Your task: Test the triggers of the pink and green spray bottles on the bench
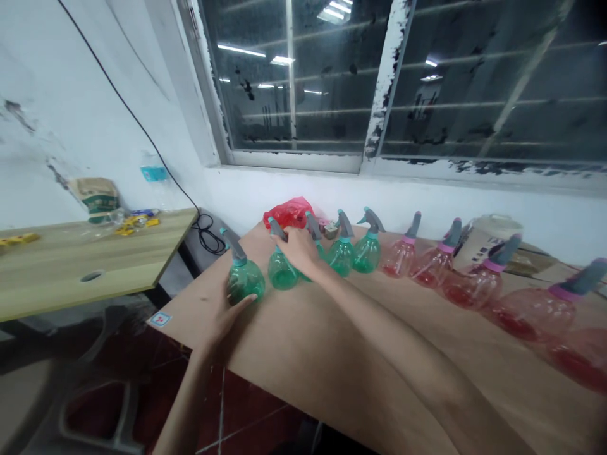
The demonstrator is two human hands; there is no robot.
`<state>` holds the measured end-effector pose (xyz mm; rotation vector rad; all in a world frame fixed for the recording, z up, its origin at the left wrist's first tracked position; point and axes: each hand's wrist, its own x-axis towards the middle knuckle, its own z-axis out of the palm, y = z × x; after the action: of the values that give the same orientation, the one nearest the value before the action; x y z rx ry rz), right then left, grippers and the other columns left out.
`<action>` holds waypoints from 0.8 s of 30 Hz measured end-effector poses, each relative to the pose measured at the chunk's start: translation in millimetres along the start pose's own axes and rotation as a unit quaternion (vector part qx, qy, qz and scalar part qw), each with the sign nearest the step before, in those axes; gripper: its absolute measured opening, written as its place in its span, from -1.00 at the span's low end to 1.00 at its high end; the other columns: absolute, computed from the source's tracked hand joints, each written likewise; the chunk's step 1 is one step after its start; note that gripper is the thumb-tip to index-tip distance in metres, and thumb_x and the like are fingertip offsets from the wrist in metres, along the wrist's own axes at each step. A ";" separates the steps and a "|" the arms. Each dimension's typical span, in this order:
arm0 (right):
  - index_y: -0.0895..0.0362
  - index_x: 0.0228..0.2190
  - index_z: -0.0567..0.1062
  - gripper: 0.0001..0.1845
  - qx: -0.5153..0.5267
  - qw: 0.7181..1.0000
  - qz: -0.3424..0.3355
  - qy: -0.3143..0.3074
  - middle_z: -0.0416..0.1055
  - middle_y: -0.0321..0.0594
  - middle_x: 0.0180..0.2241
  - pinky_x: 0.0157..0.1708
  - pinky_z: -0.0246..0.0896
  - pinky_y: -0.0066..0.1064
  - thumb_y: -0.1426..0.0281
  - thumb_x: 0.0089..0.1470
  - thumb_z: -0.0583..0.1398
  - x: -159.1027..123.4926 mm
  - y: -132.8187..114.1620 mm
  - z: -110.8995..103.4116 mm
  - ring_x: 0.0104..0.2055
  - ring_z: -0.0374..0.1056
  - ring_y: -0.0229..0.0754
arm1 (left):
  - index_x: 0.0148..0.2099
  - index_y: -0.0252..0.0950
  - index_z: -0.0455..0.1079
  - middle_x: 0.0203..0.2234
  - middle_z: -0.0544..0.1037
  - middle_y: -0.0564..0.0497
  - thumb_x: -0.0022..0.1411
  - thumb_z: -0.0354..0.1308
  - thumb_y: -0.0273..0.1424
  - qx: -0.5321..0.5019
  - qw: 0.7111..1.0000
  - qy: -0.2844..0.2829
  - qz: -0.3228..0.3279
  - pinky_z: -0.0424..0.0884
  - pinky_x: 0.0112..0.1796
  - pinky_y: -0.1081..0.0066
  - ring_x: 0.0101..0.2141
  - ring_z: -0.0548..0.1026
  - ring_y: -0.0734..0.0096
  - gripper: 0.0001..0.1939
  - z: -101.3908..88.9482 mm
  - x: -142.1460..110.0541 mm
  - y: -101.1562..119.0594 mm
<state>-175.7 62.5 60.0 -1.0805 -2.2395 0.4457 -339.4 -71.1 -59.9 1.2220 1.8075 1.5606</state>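
A row of round spray bottles stands on a brown cardboard-covered table (303,354). At its left end are several green ones, then several pink ones (474,278) run to the right. My left hand (220,316) cups the base of the leftmost green bottle (244,278), its thumb against the glassy body. My right hand (298,248) reaches across and closes over the top of the second green bottle (281,268), beside the third green bottle (341,253). All bottles stand upright with grey trigger heads.
A red plastic bag (289,213) lies behind the green bottles. A white tub (486,237) stands behind the pink ones. A wooden desk (71,272) with small items is at the left, a black cable (208,237) hangs between. A window runs above.
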 end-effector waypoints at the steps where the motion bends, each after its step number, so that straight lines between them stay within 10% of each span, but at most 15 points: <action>1: 0.22 -0.26 0.52 -0.73 -0.004 1.000 -0.002 -0.002 0.54 0.03 -0.22 -0.17 0.25 -0.33 0.31 0.19 0.11 -1.6 -0.9 -0.2 -0.12 0.45 -0.01 | 0.28 -0.12 -0.02 0.15 0.31 -0.13 0.02 0.31 -0.20 0.005 1.000 0.005 0.004 0.34 0.08 0.10 0.08 0.38 0.08 -0.15 0.6 -1.0 0.8; 13: 0.23 -0.39 0.56 -0.74 -0.020 0.999 -0.032 -0.014 0.55 0.03 -0.40 -0.38 0.28 -0.32 0.36 0.15 0.12 -51.4 -11.8 -34.4 -0.34 0.48 -0.04 | 0.18 -0.17 0.16 0.09 0.37 -0.12 0.01 0.32 -0.18 0.049 0.998 0.026 0.005 0.25 0.13 0.07 0.12 0.34 0.08 -0.28 2.7 -8.7 10.7; 24: 0.10 -0.59 0.43 -0.72 -0.058 0.998 0.014 0.018 0.39 -0.24 -0.64 -0.67 -0.02 -0.41 0.31 0.12 0.14 -125.1 50.0 -96.9 -0.62 0.28 -0.22 | 0.33 -0.14 -0.19 0.23 0.16 -0.22 -0.07 0.38 -0.18 0.051 0.997 0.041 -0.037 0.26 0.11 -0.05 0.17 0.25 -0.09 0.06 -2.9 -0.8 -3.1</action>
<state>-22.9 -2.3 60.2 -1.1720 -2.2446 0.3079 -342.3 -73.2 -62.3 1.1365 1.9825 1.5137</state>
